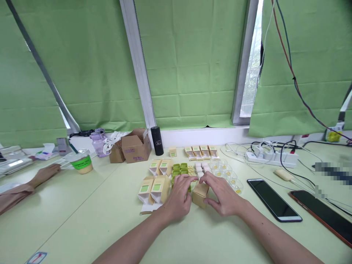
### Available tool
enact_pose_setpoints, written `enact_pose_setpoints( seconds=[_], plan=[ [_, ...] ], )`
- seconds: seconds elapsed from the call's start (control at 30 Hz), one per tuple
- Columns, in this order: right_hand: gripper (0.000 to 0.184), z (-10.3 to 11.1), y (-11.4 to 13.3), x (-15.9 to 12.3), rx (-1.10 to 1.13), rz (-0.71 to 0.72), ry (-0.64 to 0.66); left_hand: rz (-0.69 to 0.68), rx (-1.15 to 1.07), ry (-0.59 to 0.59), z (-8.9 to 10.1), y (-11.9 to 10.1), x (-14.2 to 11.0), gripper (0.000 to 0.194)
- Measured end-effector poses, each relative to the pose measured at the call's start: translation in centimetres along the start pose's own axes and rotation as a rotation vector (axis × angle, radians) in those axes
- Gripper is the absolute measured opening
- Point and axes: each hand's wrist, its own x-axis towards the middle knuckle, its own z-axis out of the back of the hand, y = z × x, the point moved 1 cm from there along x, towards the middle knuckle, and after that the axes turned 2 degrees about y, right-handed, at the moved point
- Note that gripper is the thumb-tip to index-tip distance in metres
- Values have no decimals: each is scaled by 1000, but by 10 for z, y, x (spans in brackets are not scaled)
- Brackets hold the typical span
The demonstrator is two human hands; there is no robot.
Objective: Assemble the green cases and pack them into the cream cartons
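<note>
A small tan cardboard box (200, 197) stands on the table between my hands. My right hand (224, 194) grips it, fingers at the top far edge and thumb at the near right side. My left hand (180, 196) is close to the box's left side, its fingers bent but apart and nothing seen in them. Behind it are green square cups (180, 167), partly covered by the hand. Small yellow printed pieces (190, 170) and white round pieces (198, 167) sit beyond the box. Clear plastic domes with yellow centres (226, 172) are behind my right hand.
Open tan boxes with green labels (157, 187) stand left, more (202, 152) behind, and one small box (172, 152). Two phones (275, 200), a power strip (272, 158) and cables lie right. A black bottle (157, 141), brown carton (136, 148), drink cup (81, 163) and another person's hand (46, 174) are left.
</note>
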Motion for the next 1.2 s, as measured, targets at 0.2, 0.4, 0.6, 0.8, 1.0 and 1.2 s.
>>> enact_pose_setpoints(
  seconds=[0.2, 0.4, 0.6, 0.8, 1.0, 1.2],
  plan=[
    [56, 5, -4, 2, 30, -1, -11, 41, -22, -24, 0, 3, -1, 66],
    [60, 3, -16, 2, -70, -50, -38, -7, 13, -83, 2, -3, 1, 50],
    [45, -3, -25, 3, -241, -134, -112, -72, 29, -122, 3, -8, 0, 33],
    [42, -6, -29, 2, -337, -200, -183, -52, 155, -82, 6, -17, 4, 38],
    [48, -9, -25, 3, -361, -229, -181, -7, 248, 166, 2, -33, 12, 33],
    [52, -10, -20, 4, -349, -232, -181, 39, 330, 276, 8, -43, 24, 27]
  ],
)
